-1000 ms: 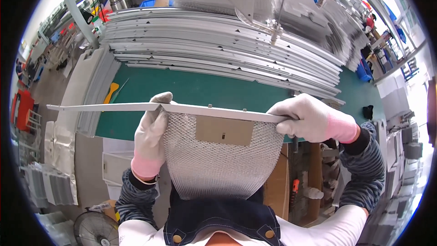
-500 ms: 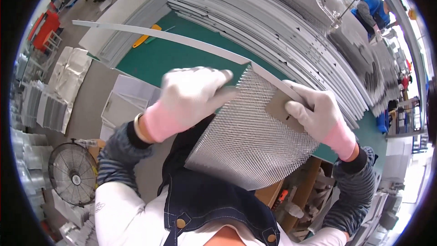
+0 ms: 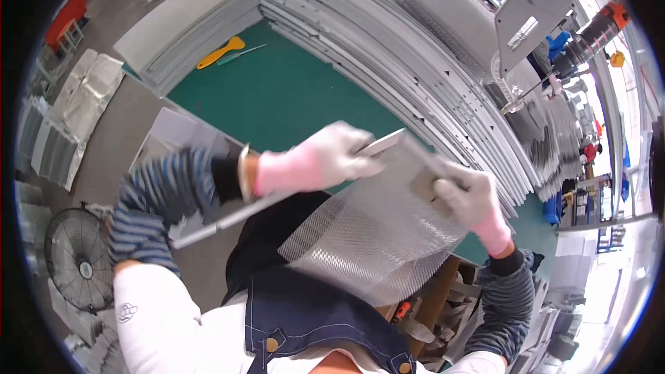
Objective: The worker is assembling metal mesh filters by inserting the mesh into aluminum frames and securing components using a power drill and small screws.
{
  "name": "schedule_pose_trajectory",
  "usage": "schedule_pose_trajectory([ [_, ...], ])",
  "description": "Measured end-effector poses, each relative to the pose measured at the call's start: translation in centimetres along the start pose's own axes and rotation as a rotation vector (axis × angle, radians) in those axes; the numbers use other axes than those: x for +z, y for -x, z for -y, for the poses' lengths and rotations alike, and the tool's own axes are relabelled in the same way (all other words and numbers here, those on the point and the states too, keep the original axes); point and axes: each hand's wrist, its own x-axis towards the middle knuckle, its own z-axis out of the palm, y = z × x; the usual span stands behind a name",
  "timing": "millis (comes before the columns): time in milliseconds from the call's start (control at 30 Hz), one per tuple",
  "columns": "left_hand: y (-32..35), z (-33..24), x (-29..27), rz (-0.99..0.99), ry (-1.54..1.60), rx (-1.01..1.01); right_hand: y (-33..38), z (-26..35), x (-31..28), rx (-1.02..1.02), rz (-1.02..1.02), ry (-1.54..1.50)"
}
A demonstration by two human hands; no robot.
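Observation:
A silvery mesh panel [image 3: 374, 235] hangs tilted in front of my apron. A thin metal frame strip [image 3: 232, 220] bends at a corner above the panel; one leg follows the panel's right upper edge, the other slopes down to the left. My left hand [image 3: 324, 158], in a white and pink glove, is closed around the strip just left of that corner, slightly blurred. Gloved likewise, my right hand [image 3: 470, 199] pinches the other leg and panel edge, thumb over a small grey-brown plate [image 3: 425, 187] on the mesh. The right fingers behind the panel are hidden.
Long metal strips [image 3: 388, 62] lie stacked across the green table [image 3: 277, 90]. A yellow scraper [image 3: 222, 52] and a thin green tool [image 3: 241, 54] rest near a panel stack [image 3: 187, 28]. A power screwdriver [image 3: 589, 41] hangs at right; a black fan [image 3: 80, 260] stands lower left.
The strip's long left leg has swung from the far left down toward me, along the mesh's left side. My left hand has closed on it near the corner. The view has shifted somewhat.

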Motion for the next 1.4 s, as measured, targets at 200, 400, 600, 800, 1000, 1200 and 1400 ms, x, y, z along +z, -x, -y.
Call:
schedule_pose_trajectory([
  [200, 1.2, 2.8, -2.3, 0.061, 0.307, 0.060, -3.3, 1.3, 1.8, 0.011, 0.071, -0.072],
  [400, -2.2, -0.8, -4.3, -0.056, 0.328, 0.011, -4.7, 1.9, 0.0, -0.084, 0.031, 0.007],
  [600, -3.7, -2.9, -5.5, 0.166, 0.412, -0.037, -3.4, 1.9, -0.8, -0.031, 0.006, -0.027],
  [800, -4.7, -4.1, -6.2, 0.245, 0.319, -0.088, -2.7, 2.3, -1.5, 0.003, 0.010, -0.027],
  [1000, -4.3, -4.7, -5.9, 0.227, 0.348, -0.109, -2.4, 3.6, -1.9, 0.079, 0.043, -0.055],
  [1200, -4.3, -3.4, -3.0, 0.060, 0.149, 0.011, -2.1, 1.4, -1.4, -0.006, -0.013, -0.083],
  [1400, -6.7, -2.2, 0.5, -0.056, 0.509, -0.078, -1.6, 0.2, -2.4, 0.044, -0.029, -0.096],
])
